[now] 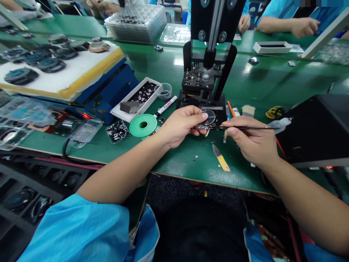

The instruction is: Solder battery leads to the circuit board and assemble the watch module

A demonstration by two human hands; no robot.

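My left hand point(181, 125) pinches a round dark watch body point(209, 117) by its edge, thumb on top and fingers below. My right hand point(252, 140) is closed round thin dark tweezers point(261, 127), whose tip reaches the lower edge of the watch body; the exact contact is too small to make out. Just behind both hands stands a black press point(197, 82) with a vertical steel rod. A craft knife point(221, 158) with a yellow handle lies on the green table point(185, 169) below the hands.
At the left are a green reel point(143, 126), a white paint marker point(166, 106), a white tray point(127, 115) of small parts and a blue heating box point(114, 94) bearing watch parts. A black box point(316, 127) stands at the right. Co-workers' hands point(304, 27) show across the table.
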